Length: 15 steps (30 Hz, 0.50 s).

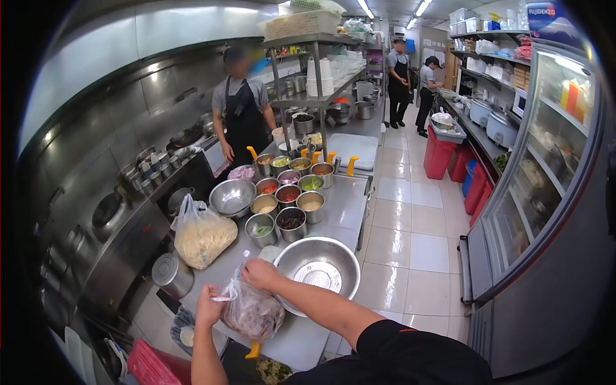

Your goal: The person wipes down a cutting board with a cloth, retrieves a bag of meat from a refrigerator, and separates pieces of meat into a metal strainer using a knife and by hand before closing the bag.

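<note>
A clear plastic bag with brownish-grey contents (255,316) rests at the near end of the steel counter. My left hand (208,307) is closed on the left part of the bag's gathered top. Just up and to the right, my right hand (259,274) pinches the other part of that top. Right of the bag stands a wide steel colander-like bowl (319,266) with a perforated bottom. A larger bag of pale shredded food (204,242) sits to the upper left. Beyond my hands are several steel pots of chopped ingredients, among them a pot of dark pieces (292,221).
One person in an apron (241,115) stands across the counter; two others (398,77) are farther back. A steel bowl (232,196) sits beside the pots. A glass-door fridge (545,154) stands right, past the tiled aisle. A lidded pot (172,273) is at the left.
</note>
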{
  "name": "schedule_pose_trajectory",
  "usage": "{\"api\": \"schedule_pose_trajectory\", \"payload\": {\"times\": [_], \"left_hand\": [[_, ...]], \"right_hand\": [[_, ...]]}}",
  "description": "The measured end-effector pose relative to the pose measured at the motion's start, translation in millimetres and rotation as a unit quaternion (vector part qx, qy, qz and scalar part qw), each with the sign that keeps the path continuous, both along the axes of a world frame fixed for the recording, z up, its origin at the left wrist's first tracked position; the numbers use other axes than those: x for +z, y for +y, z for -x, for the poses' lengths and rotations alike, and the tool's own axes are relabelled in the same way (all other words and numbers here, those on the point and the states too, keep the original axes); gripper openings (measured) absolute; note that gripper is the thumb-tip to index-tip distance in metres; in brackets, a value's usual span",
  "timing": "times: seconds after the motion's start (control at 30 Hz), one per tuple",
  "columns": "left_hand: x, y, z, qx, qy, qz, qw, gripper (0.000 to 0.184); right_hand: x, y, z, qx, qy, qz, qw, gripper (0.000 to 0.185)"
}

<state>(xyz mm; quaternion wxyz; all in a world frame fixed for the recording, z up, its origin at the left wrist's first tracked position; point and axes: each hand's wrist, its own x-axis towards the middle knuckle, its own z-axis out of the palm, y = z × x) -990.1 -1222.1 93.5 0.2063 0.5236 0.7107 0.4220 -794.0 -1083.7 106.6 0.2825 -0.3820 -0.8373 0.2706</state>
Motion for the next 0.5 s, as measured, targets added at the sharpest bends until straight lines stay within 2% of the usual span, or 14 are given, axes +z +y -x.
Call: {"api": "schedule_pose_trajectory", "payload": {"times": [0.1,0.2,0.3,0.4,0.47,0.5], "left_hand": [[-6,8,-23,-0.004,0.086,-0.119,0.989,0.042],[24,15,-75,0.005,0.195,-0.019,0.981,0.033],[-2,37,-64,0.021,0.186,0.0,0.982,0.022],[15,34,-59,0.035,0.092,-0.013,0.995,0.016],[31,32,-45,0.029,0.079,-0.039,0.996,0.013],[40,31,-38,0.025,0.072,-0.051,0.996,0.012]], "right_hand": [[-9,-5,9,0.034,0.014,-0.044,0.998,0.026],[11,-12,7,0.109,-0.04,-0.005,0.993,0.025],[11,-7,-8,0.11,-0.01,-0.019,0.994,0.03],[47,-31,-68,0.091,-0.043,-0.034,0.994,0.045],[50,-43,-117,0.144,-0.172,-0.023,0.974,0.061],[64,-59,-141,0.136,-0.24,0.002,0.961,0.064]]}}
